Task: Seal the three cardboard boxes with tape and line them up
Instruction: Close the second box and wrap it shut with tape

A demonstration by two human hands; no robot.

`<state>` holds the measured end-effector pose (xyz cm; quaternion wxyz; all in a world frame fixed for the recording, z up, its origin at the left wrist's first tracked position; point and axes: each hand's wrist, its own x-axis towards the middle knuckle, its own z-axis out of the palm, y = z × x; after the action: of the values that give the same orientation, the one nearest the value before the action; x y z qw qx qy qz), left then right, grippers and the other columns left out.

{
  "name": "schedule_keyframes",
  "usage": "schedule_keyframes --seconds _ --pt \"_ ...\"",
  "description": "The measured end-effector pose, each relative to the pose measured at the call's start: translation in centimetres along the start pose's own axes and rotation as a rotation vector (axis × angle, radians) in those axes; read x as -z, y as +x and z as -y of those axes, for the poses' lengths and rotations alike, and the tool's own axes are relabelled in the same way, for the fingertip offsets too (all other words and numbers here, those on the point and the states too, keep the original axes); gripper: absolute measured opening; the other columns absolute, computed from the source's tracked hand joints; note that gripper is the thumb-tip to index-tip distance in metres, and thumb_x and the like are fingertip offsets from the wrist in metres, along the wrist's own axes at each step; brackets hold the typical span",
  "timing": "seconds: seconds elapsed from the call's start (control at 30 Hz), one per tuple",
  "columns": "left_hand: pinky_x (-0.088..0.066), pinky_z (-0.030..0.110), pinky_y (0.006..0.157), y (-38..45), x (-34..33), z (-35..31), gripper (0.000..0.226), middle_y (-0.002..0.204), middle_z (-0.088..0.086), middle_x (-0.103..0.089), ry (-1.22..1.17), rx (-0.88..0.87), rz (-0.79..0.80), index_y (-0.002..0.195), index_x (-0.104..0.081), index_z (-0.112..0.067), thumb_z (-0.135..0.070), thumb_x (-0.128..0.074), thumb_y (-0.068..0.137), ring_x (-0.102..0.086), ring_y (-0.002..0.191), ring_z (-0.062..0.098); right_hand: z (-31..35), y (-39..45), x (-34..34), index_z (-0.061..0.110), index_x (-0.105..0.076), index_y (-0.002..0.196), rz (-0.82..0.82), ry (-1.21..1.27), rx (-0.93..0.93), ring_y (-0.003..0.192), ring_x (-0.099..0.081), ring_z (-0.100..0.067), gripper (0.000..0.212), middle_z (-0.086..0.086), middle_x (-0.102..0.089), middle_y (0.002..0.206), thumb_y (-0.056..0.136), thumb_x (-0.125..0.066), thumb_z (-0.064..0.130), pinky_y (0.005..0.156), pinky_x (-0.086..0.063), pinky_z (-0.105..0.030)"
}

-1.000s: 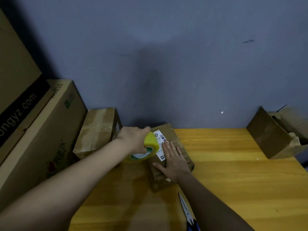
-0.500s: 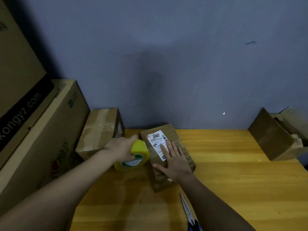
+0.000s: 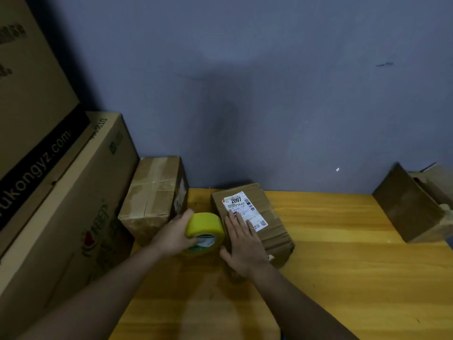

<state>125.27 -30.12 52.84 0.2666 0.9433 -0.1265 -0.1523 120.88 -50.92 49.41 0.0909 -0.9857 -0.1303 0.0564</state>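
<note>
Brown labelled box (image 3: 259, 217) under flat right hand (image 3: 244, 249)

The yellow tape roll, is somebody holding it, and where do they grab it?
Yes. The left hand grips the yellow tape roll round its outer band, thumb at the core. The right hand only presses flat on the labelled cardboard box.

Creased matt cardboard box (image 3: 255, 217) with glossy paper label (image 3: 242, 209), on smooth varnished wooden table (image 3: 343, 266).

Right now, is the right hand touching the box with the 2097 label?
Touching. The head view shows the right hand lying flat, fingers straight, on top of the labelled box, fingertips overlapping the label's lower edge.
</note>
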Motion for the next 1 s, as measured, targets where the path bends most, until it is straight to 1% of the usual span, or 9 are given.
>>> schedule_keyframes --seconds 0.13,0.3,0.37,0.43,0.5,0.63,0.77,0.87,1.0 --pt "-0.052 0.039 0.08 0.2 -0.2 0.6 0.047 0.115 0.0 -0.049 -0.053 -0.002 0.01 0.113 -0.039 -0.029 -0.026 -0.073 0.08 -0.054 0.103 0.018 1.0 0.1 0.0 0.02 0.021 0.145 0.004 -0.086 -0.097 0.143 0.024 -0.025 0.07 -0.003 0.029 0.15 0.099 -0.027 0.042 0.108 0.02 -0.043" --pt "-0.054 0.042 0.082 0.1 -0.4 1.3 0.05 0.117 0.002 -0.05 -0.11 -0.01 0.027 0.118 -0.04 -0.027 -0.025 -0.073 0.08 -0.054 0.104 0.019 2.5 -0.1 -0.9 0.024 0.021 0.142 -0.051 -0.056 -0.166 0.138 0.026 -0.026 0.067 0.0 0.019 0.157 0.102 -0.034 0.023 0.107 0.018 -0.047" --pt "-0.055 0.037 0.08 0.1 -0.6 1.5 0.048 0.114 0.001 -0.051 -0.144 -0.009 0.021 0.116 -0.041 -0.026 -0.023 -0.073 0.08 -0.055 0.104 0.017 2.5 0.0 -1.2 0.023 0.002 0.149 -0.088 -0.021 -0.178 0.144 0.01 -0.028 0.073 0.001 -0.002 0.161 0.096 -0.048 0.022 0.111 0.008 -0.049" --pt "-0.055 0.033 0.078 0.0 -0.9 1.6 0.045 0.111 0.001 -0.052 -0.179 -0.006 0.023 0.114 -0.042 -0.022 -0.017 -0.072 0.081 -0.056 0.103 0.016 2.5 -0.1 -1.4 0.021 -0.028 0.15 -0.119 -0.001 -0.2 0.143 -0.022 -0.03 0.078 -0.001 -0.031 0.155 0.082 -0.068 0.029 0.11 -0.013 -0.051" --pt "-0.054 0.036 0.081 -0.1 -1.1 1.7 0.044 0.11 0.002 -0.053 -0.218 0.002 0.031 0.115 -0.043 -0.018 -0.012 -0.071 0.081 -0.056 0.103 0.016 2.3 -0.2 -1.8 0.023 -0.035 0.147 -0.153 0.02 -0.185 0.14 -0.032 -0.03 0.079 -0.001 -0.038 0.152 0.078 -0.071 0.034 0.11 -0.022 -0.052" --pt "-0.053 0.039 0.084 -0.3 -1.6 2.0 0.045 0.109 -0.001 -0.053 -0.272 0.007 0.021 0.113 -0.043 -0.022 -0.01 -0.072 0.08 -0.056 0.106 0.018 1.6 -0.4 -1.0 0.028 -0.031 0.148 -0.149 0.035 -0.236 0.142 -0.028 -0.035 0.085 -0.01 -0.029 0.156 0.075 -0.07 0.045 0.105 -0.036 -0.061" --pt "-0.054 0.035 0.079 -0.2 -1.9 2.0 0.043 0.106 -0.002 -0.054 -0.294 0.005 0.003 0.107 -0.044 -0.023 -0.01 -0.073 0.079 -0.057 0.104 0.017 -0.7 0.0 1.3 0.027 0.016 0.151 0.053 -0.015 -0.439 0.142 0.016 -0.047 0.114 -0.009 0.024 0.157 0.072 -0.045 0.083 0.108 0.005 -0.069" --pt "-0.054 0.035 0.08 -0.2 -2.2 1.5 0.044 0.108 -0.002 -0.055 -0.285 0.012 -0.008 0.109 -0.045 -0.023 -0.013 -0.074 0.078 -0.057 0.104 0.016 -1.7 0.3 2.3 0.029 0.021 0.149 0.188 -0.023 -0.513 0.137 0.023 -0.053 0.12 -0.013 0.03 0.155 0.067 -0.041 0.09 0.105 0.005 -0.073" --pt "-0.054 0.032 0.077 -0.1 -2.2 0.8 0.047 0.11 -0.003 -0.054 -0.237 0.024 -0.02 0.112 -0.041 -0.027 -0.018 -0.073 0.08 -0.057 0.105 0.017 -2.2 0.5 2.7 0.031 0.019 0.15 0.239 -0.024 -0.497 0.137 0.022 -0.053 0.117 -0.012 0.028 0.156 0.068 -0.041 0.088 0.108 -0.001 -0.073"
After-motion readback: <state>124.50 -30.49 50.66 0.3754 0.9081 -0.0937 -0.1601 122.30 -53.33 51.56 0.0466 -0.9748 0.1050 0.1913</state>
